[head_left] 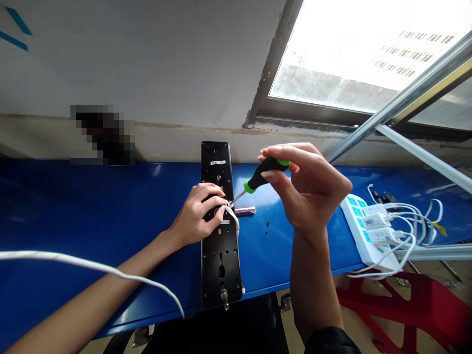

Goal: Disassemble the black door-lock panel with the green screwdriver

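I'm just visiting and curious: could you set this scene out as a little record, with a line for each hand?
Workpiece: long, flat black plate with holes, on a glossy blue tabletop
Left hand: on the plate, fingertips at a flexible white cable
Right hand: holds a screwdriver with a black-and-green handle, tilted
Screwdriver tip: at a small whitish part near the plate's right edge
Loose on tabletop: small dark bits
To the right: white power strip with blue sockets, white plugs in it
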`<state>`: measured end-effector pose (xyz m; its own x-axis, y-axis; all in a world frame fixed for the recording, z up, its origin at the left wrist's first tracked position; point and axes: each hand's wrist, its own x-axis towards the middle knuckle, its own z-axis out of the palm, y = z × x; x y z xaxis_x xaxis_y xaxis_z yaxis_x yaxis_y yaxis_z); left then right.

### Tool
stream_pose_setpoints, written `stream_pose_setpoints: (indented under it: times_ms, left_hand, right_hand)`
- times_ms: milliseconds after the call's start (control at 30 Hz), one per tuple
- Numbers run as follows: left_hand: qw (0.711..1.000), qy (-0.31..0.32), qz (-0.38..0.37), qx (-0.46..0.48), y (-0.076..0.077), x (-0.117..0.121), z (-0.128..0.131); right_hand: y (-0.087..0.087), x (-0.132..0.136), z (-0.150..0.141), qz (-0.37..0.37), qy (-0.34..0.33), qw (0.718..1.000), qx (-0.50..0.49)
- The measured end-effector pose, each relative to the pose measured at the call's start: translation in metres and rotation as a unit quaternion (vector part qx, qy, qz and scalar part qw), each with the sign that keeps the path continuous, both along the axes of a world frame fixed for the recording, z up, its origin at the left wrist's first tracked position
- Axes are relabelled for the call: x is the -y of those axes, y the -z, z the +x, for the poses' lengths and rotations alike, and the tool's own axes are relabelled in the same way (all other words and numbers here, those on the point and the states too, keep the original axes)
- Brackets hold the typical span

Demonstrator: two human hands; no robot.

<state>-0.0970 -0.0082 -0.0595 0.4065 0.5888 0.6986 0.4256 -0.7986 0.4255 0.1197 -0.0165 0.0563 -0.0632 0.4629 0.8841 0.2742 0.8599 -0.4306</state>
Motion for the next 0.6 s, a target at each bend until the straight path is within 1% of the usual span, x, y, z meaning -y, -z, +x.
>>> stream_pose_setpoints:
  times_ms: [67,133,167,233,300,367,467,533,600]
  left_hand:
    - [1.0,0.001,0.002,0.0,-0.0004,0.0,0.0003]
    - [1.0,0.002,0.002,0.0,-0.0005,-0.0003,0.0008]
    - [1.0,0.001,0.002,0.0,-0.0005,-0.0004,0.001]
    - [1.0,0.001,0.003,0.0,-0.0007,-0.0009,0.0013]
    - [1.0,0.0,0.004,0.0,-0.0009,-0.0013,0.0012]
    - [1.0,0.0,0.004,-0.002,-0.0011,-0.0014,0.0011]
    - [1.0,0.0,0.005,-0.003,-0.0015,-0.0011,0.001]
    - [1.0,-0.002,0.003,-0.004,-0.0018,-0.0007,0.0012]
    - [1.0,-0.006,0.0,-0.005,-0.002,-0.0001,0.0014]
  right_hand:
    - [-0.0005,0.0009,0.0014,0.025,0.053,0.998,0.003]
    - [-0.0012,0.0036,0.0023,0.007,0.081,0.996,0.036]
    - [-0.0014,0.005,0.0024,-0.014,0.076,0.995,0.058]
    - [-0.001,0.0065,0.0018,-0.051,0.04,0.994,0.085]
    - [0.0004,0.005,0.0004,-0.058,0.007,0.996,0.073]
    - [0.002,0.0012,-0.0011,-0.021,0.014,0.999,0.035]
    - [0.0029,-0.0026,-0.0023,0.046,0.062,0.997,0.008]
    - [0.0023,-0.0012,-0.0024,0.025,0.053,0.998,0.035]
    - [0.0013,0.0023,-0.0024,-0.026,0.009,0.997,0.075]
